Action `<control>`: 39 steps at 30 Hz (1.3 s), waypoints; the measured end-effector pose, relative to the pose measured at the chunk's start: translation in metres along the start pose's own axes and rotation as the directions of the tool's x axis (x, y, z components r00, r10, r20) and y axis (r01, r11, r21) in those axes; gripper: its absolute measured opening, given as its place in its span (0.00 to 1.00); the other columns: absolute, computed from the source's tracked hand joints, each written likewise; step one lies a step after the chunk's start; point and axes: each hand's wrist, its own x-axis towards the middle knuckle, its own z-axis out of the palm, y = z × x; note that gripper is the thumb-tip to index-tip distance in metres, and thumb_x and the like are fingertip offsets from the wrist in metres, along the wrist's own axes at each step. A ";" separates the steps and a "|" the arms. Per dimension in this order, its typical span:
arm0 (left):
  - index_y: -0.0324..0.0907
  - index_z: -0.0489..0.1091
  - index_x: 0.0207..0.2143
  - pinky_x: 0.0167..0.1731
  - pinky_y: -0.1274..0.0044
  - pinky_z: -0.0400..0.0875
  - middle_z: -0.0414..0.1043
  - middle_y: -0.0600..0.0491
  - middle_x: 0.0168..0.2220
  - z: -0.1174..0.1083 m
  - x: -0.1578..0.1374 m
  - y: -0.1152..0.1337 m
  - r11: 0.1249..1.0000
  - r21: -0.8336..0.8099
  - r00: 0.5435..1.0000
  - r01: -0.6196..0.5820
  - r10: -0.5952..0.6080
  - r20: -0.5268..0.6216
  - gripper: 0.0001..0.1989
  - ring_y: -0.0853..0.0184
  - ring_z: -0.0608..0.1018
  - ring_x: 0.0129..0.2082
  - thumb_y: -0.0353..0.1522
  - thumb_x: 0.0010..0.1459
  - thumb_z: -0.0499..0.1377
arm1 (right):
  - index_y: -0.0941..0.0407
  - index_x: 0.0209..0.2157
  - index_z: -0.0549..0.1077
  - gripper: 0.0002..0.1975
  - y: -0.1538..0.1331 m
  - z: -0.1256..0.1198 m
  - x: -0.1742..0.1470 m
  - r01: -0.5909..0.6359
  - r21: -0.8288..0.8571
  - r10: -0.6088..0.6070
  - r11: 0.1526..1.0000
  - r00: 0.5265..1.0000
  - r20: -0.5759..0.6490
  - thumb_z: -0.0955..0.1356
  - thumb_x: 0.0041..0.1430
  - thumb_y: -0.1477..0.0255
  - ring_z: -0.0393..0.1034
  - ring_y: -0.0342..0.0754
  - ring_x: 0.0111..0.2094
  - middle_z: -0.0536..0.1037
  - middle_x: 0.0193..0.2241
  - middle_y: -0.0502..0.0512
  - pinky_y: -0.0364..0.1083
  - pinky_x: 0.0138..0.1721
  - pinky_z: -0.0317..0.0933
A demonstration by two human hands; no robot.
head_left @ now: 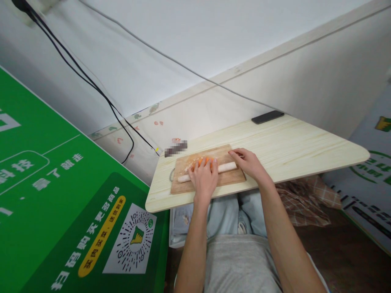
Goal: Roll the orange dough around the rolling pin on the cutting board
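Observation:
A wooden cutting board (227,151) lies near the left front of the table. Across it rests a long, pale, slim cylinder (227,167), perhaps a peeled root or a rolling pin; I cannot tell which. My left hand (204,175) lies over the cylinder's middle, its fingers bent across it and holding it on the board. Orange pieces (207,160) show around those fingertips, with small whitish bits scattered beside them. At the cylinder's right end is my right hand (246,160), thumb and fingers closed together. Whatever they pinch is mostly hidden.
A black phone (268,117) lies at the table's back edge by the wall. Behind the board sits a blurred-out dark object (176,149). Black cables (100,91) hang at the left, beside a green printed panel (61,183). The pale tabletop (305,142) stretches to the right.

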 end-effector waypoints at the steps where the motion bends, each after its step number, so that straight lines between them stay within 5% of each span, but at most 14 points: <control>1: 0.50 0.83 0.51 0.67 0.57 0.61 0.78 0.50 0.63 0.000 -0.002 -0.001 1.000 -0.003 1.000 -0.008 0.008 -0.005 0.26 0.54 0.76 0.64 0.44 0.78 0.44 | 0.54 0.41 0.83 0.14 0.000 0.000 0.000 0.003 -0.002 -0.003 1.000 1.000 0.001 0.69 0.66 0.60 0.81 0.57 0.43 0.87 0.43 0.60 0.55 0.53 0.73; 10: 0.50 0.80 0.58 0.68 0.58 0.63 0.76 0.50 0.65 -0.001 -0.019 -0.005 1.000 -0.010 1.000 -0.003 0.004 0.014 0.25 0.55 0.74 0.66 0.46 0.78 0.46 | 0.54 0.42 0.83 0.15 0.002 0.000 0.002 0.004 -0.020 -0.004 1.000 1.000 0.010 0.68 0.67 0.60 0.81 0.58 0.45 0.87 0.44 0.61 0.56 0.53 0.73; 26: 0.50 0.80 0.57 0.70 0.60 0.64 0.76 0.53 0.65 -0.003 0.005 -0.009 0.998 -0.044 0.996 -0.045 0.049 0.080 0.27 0.56 0.72 0.69 0.45 0.78 0.43 | 0.53 0.40 0.83 0.15 0.005 0.000 0.002 0.013 -0.005 -0.013 1.000 1.000 0.009 0.68 0.66 0.58 0.81 0.57 0.43 0.87 0.43 0.60 0.55 0.52 0.73; 39: 0.52 0.78 0.61 0.70 0.59 0.62 0.75 0.53 0.66 -0.002 -0.024 -0.015 0.995 -0.053 0.996 -0.083 0.085 0.037 0.25 0.55 0.72 0.69 0.46 0.77 0.46 | 0.53 0.42 0.83 0.15 0.002 0.000 0.002 -0.001 -0.017 0.001 1.000 1.000 0.003 0.69 0.67 0.58 0.81 0.57 0.44 0.87 0.44 0.60 0.55 0.51 0.74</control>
